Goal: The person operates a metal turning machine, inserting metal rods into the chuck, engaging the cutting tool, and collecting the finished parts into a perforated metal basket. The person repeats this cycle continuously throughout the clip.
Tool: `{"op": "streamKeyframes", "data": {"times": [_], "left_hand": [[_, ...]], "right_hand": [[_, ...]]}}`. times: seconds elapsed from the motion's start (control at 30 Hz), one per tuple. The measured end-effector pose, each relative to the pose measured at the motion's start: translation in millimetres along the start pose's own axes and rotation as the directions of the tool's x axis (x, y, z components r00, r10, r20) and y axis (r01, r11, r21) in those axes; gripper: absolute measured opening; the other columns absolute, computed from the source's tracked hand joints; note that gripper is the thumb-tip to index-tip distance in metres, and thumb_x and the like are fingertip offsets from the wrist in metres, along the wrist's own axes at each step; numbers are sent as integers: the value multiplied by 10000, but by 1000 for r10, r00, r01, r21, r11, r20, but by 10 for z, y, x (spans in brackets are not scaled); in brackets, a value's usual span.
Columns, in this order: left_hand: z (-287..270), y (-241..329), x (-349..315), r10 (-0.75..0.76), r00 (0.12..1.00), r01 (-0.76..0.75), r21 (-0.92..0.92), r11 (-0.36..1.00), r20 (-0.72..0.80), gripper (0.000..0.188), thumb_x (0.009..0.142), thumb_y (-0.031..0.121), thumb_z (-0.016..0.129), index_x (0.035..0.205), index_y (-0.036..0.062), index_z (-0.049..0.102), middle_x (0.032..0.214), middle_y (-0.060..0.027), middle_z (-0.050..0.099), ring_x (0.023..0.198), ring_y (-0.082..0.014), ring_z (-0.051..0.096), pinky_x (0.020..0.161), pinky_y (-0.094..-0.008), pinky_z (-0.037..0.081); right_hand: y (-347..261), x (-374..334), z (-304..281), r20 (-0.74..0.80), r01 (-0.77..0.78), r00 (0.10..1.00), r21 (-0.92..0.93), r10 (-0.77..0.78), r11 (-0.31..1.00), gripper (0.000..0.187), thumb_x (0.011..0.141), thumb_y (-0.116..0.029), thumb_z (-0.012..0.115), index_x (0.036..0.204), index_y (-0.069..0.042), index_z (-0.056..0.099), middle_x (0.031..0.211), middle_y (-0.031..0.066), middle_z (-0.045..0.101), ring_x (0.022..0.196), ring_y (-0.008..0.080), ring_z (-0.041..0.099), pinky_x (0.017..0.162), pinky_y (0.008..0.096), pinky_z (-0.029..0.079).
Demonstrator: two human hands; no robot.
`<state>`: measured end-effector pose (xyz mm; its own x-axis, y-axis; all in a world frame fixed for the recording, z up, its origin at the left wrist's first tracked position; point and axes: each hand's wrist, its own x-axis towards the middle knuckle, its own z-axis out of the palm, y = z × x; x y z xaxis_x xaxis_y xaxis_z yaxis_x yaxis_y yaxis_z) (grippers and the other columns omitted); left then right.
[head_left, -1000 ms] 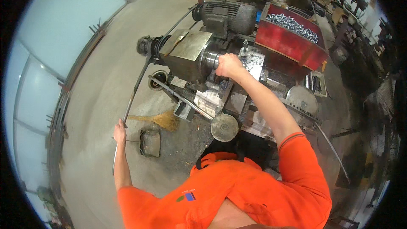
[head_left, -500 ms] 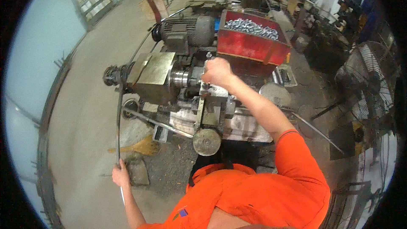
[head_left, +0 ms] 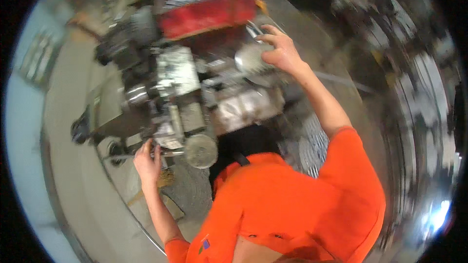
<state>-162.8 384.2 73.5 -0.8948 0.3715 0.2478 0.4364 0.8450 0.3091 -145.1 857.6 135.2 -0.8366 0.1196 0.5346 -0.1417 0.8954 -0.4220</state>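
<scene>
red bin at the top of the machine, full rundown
The red bin is a long open-topped tray, painted red and scuffed, apparently metal. It sits at the far end of the grey machine, tilted in the blurred picture. It is heaped with pale, shiny small metal pieces. Neither hand touches it; the right hand is nearest, on a round metal part just below.

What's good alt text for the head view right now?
A person in an orange shirt leans over a grey metal machine, right hand on a round metal wheel and left hand at a thin rod on its near side. A red tray of metal parts sits behind. The picture is motion-blurred.
</scene>
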Motion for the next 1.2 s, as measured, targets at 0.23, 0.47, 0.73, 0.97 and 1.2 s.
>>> {"op": "streamKeyframes", "data": {"times": [0.23, 0.47, 0.73, 0.97, 1.2], "left_hand": [[697, -86, 67, -299, 914, 359, -202, 911, 274, 236, 876, 229, 577, 947, 13, 642, 658, -37, 629, 604, -102, 603, 544, -265, 460], [823, -306, 89, -238, 940, 291, -206, 935, 246, 252, 874, 205, 568, 978, -16, 630, 672, -71, 634, 584, -114, 602, 560, -259, 456], [802, -251, 75, -323, 915, 370, -180, 912, 243, 248, 853, 210, 583, 964, -2, 643, 706, -86, 644, 601, -137, 618, 608, -271, 463], [791, -246, 18, -271, 955, 281, -70, 957, 121, 261, 810, 322, 560, 888, 98, 669, 749, -135, 641, 718, -330, 615, 664, -387, 471], [689, -139, -49, -223, 970, 229, -54, 972, 97, 254, 794, 319, 570, 848, 94, 674, 738, -144, 641, 730, -339, 614, 655, -426, 474]], "right_hand": [[1161, -2732, -434, 220, -673, 577, -417, 786, 611, 329, 600, -197, 612, 889, -49, 667, 967, 181, 628, 842, 340, 611, 771, 390, 490], [1156, -4219, -155, 370, -544, 503, -567, 781, 619, 327, 574, -159, 626, 882, -62, 678, 1118, 139, 566, 1028, 293, 556, 876, 340, 458], [1732, -3890, 405, 291, -575, 433, -639, 853, 511, 312, 644, -313, 558, 802, -76, 687, 834, 181, 647, 809, 325, 633, 772, 371, 507], [1521, -3802, 609, 379, -497, 513, -600, 770, 627, 285, 649, -303, 628, 716, -29, 665, 753, 193, 639, 721, 349, 627, 681, 437, 512], [1507, -3790, 518, 387, -517, 498, -586, 776, 624, 267, 652, -304, 642, 725, -50, 671, 801, 168, 609, 818, 335, 599, 723, 408, 493]]}}
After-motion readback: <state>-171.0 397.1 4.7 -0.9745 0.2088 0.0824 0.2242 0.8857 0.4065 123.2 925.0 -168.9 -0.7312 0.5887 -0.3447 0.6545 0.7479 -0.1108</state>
